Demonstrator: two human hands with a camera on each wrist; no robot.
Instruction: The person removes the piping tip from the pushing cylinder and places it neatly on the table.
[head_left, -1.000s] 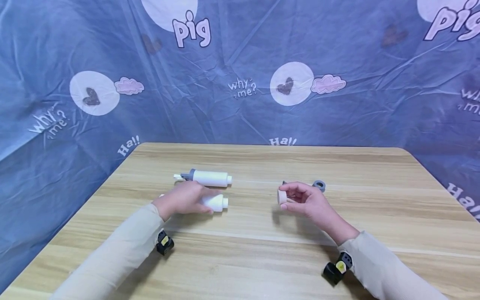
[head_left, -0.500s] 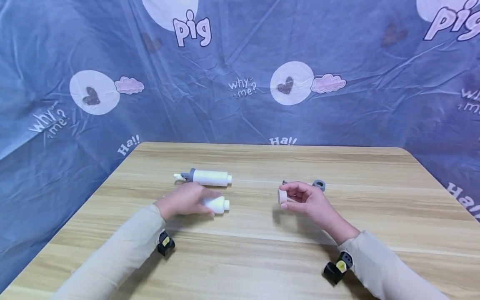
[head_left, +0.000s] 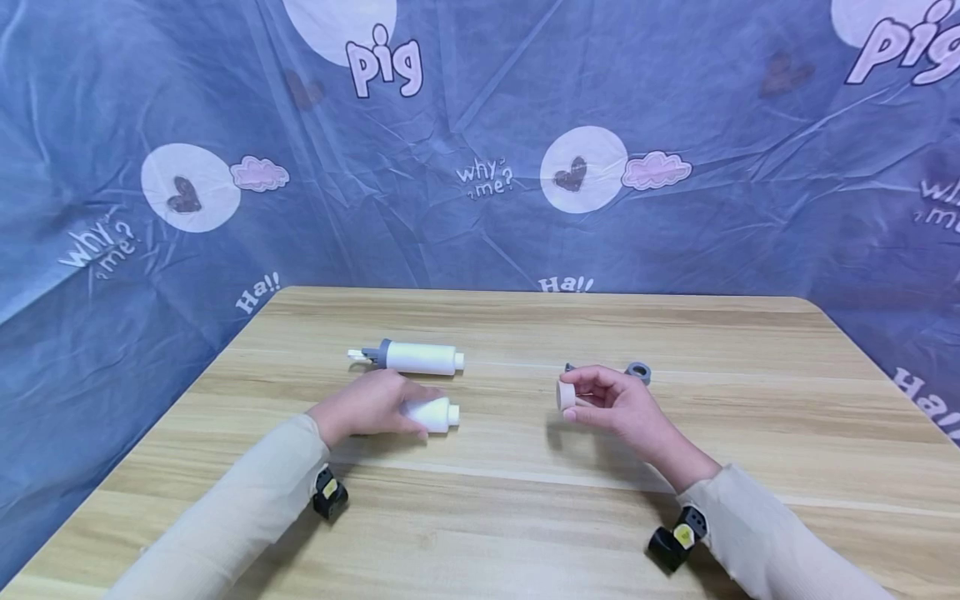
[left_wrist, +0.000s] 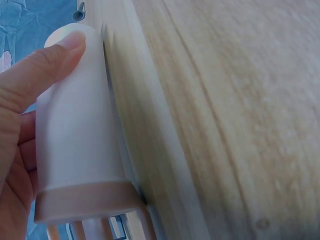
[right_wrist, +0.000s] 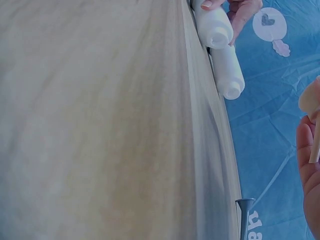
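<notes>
My left hand (head_left: 372, 404) grips a white cylinder (head_left: 431, 416) with a short narrow nozzle, lying on its side at the table. In the left wrist view the thumb presses near its far end, and a pinkish-brown slotted collar (left_wrist: 87, 200) closes its near end. Part of the cylinder is hidden by the hand. My right hand (head_left: 618, 408) pinches a small cream cap-like piece (head_left: 566, 396) with a thin stem, held above the table. Behind the left hand lies a second white cylinder (head_left: 420, 358) with a grey collar.
Beyond the right hand lies a grey ring (head_left: 638, 372). A grey rod with a flared end (right_wrist: 244, 215) shows in the right wrist view, mostly hidden by the hand in the head view. A blue printed cloth (head_left: 420, 217) hangs behind the wooden table (head_left: 487, 517).
The left hand and its white cylinder have shifted slightly toward the person, away from the second cylinder. My right hand stays in place with the cream piece.
</notes>
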